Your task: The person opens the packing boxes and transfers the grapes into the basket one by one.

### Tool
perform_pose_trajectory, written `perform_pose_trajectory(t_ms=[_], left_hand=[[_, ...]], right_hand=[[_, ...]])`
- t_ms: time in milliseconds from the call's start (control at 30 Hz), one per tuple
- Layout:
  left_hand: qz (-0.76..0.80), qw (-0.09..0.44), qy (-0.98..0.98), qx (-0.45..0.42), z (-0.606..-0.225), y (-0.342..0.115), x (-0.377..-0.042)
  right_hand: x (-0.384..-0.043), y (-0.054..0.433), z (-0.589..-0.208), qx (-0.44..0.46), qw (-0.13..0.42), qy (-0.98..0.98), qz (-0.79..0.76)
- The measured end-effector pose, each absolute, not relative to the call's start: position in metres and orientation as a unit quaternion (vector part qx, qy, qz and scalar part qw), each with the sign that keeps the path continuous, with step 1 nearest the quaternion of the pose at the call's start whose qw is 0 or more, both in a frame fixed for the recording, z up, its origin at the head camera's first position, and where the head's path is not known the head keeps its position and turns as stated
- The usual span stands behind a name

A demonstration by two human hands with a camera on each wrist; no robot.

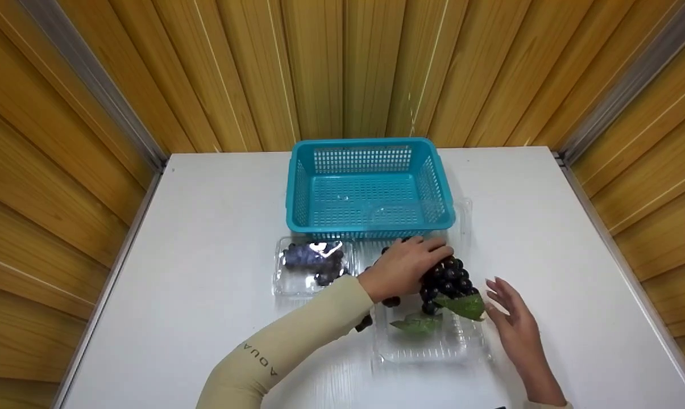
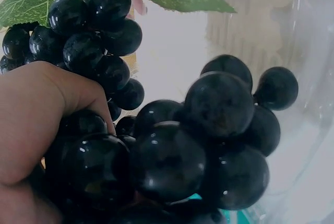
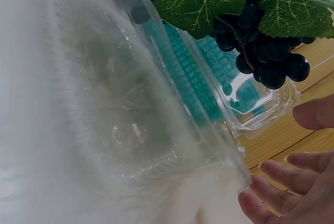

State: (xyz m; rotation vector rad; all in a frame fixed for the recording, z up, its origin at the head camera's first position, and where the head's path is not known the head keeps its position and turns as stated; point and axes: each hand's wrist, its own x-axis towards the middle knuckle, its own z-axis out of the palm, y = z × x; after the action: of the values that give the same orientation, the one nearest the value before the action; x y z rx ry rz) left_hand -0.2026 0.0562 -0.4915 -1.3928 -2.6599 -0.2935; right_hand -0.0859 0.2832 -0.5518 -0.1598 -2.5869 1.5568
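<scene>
A bunch of dark grapes [image 1: 449, 278] with green leaves [image 1: 463, 305] is gripped from above by my left hand [image 1: 402, 268]. It is held above an opened clear plastic clamshell box [image 1: 422, 353], with its lid [image 1: 464, 218] leaning at the basket. The left wrist view shows curled fingers pressed among the round grapes [image 2: 167, 161]. To the right of the bunch, my right hand [image 1: 515, 326] is held with fingers spread, holding nothing; in the right wrist view its fingers [image 3: 292, 174] are beside the clear box's edge. More dark grapes [image 1: 364, 324] show partly behind the left forearm.
A teal perforated basket [image 1: 370, 146] stands at the back of the white table [image 1: 223, 227]. In front of it on the left sits a smaller clear box [image 1: 285, 287] with dark grapes inside. Wood-patterned walls [image 1: 342, 68] enclose the table on the back and sides.
</scene>
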Motion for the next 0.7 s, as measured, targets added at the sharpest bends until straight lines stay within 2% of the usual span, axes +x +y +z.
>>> perform_pose_trajectory(t_ms=[333,700], left_hand=[[-0.115,0.065,-0.883,-0.451,-0.482,0.051,-0.201],[-0.135,0.051,-0.889,-0.434,-0.472,0.043,-0.198]], right_hand=[[-0.101,0.278,-0.528,-0.012,0.108,-0.856,0.505],[-0.115,0.268,-0.513,0.033,0.125,-0.852,0.508]])
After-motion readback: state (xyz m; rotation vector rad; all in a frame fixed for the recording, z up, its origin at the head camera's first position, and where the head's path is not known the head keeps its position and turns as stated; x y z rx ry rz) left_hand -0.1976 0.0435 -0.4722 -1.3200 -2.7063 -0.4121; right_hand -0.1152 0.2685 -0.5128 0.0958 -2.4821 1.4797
